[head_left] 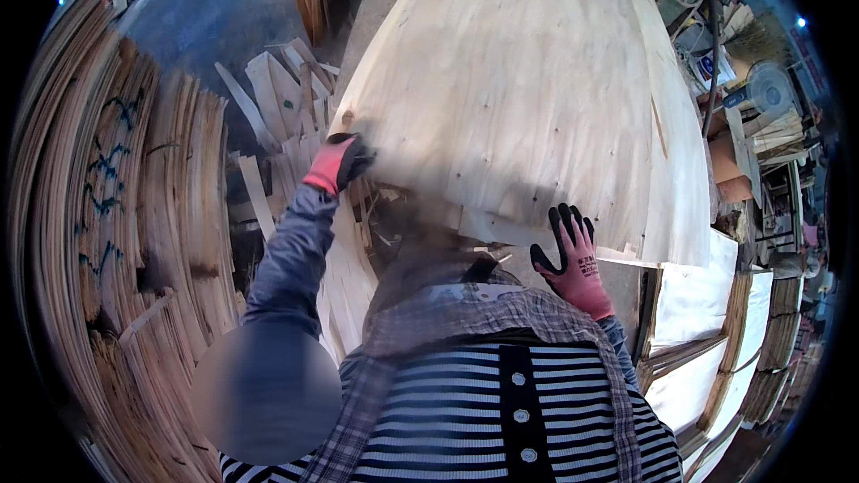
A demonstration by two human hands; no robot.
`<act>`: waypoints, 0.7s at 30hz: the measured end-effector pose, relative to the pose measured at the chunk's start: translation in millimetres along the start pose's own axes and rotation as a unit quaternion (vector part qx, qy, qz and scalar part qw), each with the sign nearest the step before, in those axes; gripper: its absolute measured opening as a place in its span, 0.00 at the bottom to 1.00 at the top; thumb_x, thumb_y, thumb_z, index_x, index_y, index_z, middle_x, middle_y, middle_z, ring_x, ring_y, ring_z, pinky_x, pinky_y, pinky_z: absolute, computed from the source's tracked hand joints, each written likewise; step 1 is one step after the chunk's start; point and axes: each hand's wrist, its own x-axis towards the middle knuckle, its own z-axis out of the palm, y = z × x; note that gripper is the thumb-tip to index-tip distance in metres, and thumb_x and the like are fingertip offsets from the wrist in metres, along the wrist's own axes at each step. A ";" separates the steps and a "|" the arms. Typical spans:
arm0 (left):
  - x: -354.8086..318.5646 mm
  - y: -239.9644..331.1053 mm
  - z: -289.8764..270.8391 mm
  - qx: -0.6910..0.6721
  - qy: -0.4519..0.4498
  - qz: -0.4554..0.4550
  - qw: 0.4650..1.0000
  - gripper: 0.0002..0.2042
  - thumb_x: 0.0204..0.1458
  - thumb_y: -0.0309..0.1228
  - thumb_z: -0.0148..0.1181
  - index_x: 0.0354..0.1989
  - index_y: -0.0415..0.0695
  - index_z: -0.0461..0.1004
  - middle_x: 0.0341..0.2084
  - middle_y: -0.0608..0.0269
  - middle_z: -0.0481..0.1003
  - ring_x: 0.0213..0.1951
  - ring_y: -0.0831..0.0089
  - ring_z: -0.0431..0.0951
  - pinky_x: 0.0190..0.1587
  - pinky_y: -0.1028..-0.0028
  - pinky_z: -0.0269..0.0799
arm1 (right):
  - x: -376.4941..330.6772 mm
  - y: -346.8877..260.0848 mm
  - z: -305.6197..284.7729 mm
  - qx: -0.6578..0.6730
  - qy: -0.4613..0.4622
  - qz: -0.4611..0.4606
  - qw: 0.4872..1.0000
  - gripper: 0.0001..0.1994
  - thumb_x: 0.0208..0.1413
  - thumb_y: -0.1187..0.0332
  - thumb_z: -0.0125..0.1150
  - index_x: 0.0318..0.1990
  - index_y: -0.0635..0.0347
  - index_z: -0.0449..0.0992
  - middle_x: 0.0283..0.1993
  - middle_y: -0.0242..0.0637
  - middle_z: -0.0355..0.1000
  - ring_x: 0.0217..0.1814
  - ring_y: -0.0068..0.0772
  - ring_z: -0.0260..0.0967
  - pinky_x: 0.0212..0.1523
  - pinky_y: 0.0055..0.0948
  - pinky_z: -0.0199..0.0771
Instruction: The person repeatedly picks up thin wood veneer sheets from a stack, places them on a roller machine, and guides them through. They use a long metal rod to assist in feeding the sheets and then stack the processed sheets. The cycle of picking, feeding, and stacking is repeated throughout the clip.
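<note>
A large pale wood veneer sheet [510, 80] lies in front of me, dotted with small knots; more veneer layers show along its right side. My left hand [338, 164], in a pink glove with black fingers, is closed at the sheet's near left corner, its fingertips somewhat blurred. By the near edge, right of the middle, my right hand [573, 261] wears the same kind of glove. Its fingers are spread, with the thumb apart and the tips at the edge of the sheet; nothing is gripped in it.
Tall stacks of veneer [183, 188] stand along the left. Loose veneer scraps [268, 98] lie between them and the sheet. To the right are bundled stacks with white sides [693, 304], a fan [769, 85] and a cardboard box [729, 165]. A blue floor area [210, 13] shows at the far left.
</note>
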 end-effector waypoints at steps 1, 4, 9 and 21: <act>-7.4 -3.2 1.8 -0.115 0.097 -0.150 0.977 0.15 0.46 0.34 0.57 0.39 0.41 0.63 0.32 0.57 0.70 0.31 0.70 0.73 0.33 0.72 0.70 | 1.5 1.6 0.3 0.002 0.012 -0.004 1.000 0.35 0.42 0.60 0.60 0.59 0.58 0.53 0.60 0.48 0.50 0.63 0.48 0.44 0.61 0.45 0.41; -39.8 -25.3 19.8 0.155 0.112 0.167 0.967 0.18 0.43 0.32 0.59 0.43 0.39 0.67 0.35 0.51 0.71 0.38 0.63 0.73 0.39 0.72 0.68 | 5.1 1.5 2.6 0.013 0.029 -0.011 0.999 0.35 0.43 0.59 0.59 0.58 0.59 0.53 0.59 0.47 0.50 0.63 0.48 0.45 0.61 0.45 0.41; -63.4 104.3 44.4 -0.259 0.176 -0.001 0.950 0.19 0.44 0.27 0.57 0.47 0.41 0.66 0.33 0.55 0.72 0.29 0.72 0.75 0.28 0.77 0.69 | 17.7 -1.8 8.9 -0.019 0.030 -0.038 0.999 0.37 0.42 0.56 0.60 0.58 0.62 0.53 0.59 0.49 0.51 0.62 0.48 0.46 0.61 0.47 0.41; -59.6 177.8 1.2 0.299 0.232 0.499 0.779 0.21 0.45 0.22 0.53 0.51 0.34 0.62 0.47 0.48 0.66 0.49 0.59 0.67 0.50 0.68 0.62 | 14.5 32.9 -80.5 -0.039 0.260 0.035 0.964 0.28 0.33 0.69 0.58 0.48 0.67 0.65 0.52 0.53 0.62 0.54 0.55 0.58 0.56 0.48 0.54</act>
